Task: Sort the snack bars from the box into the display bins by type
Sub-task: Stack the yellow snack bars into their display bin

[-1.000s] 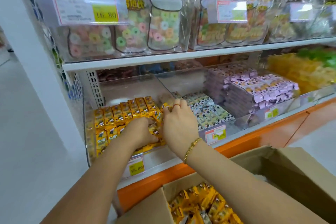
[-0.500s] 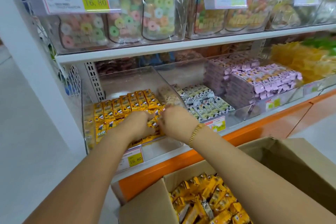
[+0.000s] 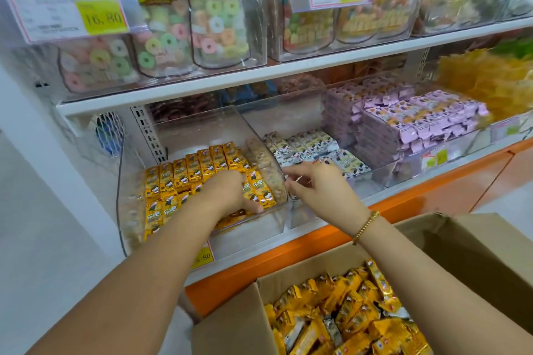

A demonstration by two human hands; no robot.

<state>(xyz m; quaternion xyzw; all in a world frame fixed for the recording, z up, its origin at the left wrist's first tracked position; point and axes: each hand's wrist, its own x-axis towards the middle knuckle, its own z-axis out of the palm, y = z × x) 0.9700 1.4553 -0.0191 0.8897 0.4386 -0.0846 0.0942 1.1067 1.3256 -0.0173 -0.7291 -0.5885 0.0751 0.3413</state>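
Yellow bars (image 3: 178, 179), small oblongs in glossy foil wrappers, stand packed on end in a clear bin (image 3: 202, 130). It's hard plastic w/ a curved see-through side wall, leftmost on the lower shelf. Abt seven bars across the back row; more rows in front, partly hidden.

Left hand (image 3: 227, 193) is down in the bin on the front rows, thumb lying along the wrappers. Its fingers are tucked behind the back of the hand, so can't tell if they grip anything. Right hand (image 3: 320, 190) hovers at the bin's right wall, fingers loose & spread, holding nothing. One beaded gold bracelet (image 3: 364, 226) on that wrist.

Below sits one brown cardboard box (image 3: 476, 253), matte, flaps open. Inside is a loose heap (image 3: 346, 320) of the same yellow wrappers, too jumbled to count.

Next bin to the right holds black-and-white packs (image 3: 311, 150), then stacked lilac packs (image 3: 403, 121). The upper shelf (image 3: 259, 72) is white & carries clear bins of pouches w/ pastel ring sweets (image 3: 216, 23). Three price tags up there; the nearest tag (image 3: 101, 17) reads 16.80. Orange base panel (image 3: 432, 199) under the shelving, pale floor (image 3: 43, 268).
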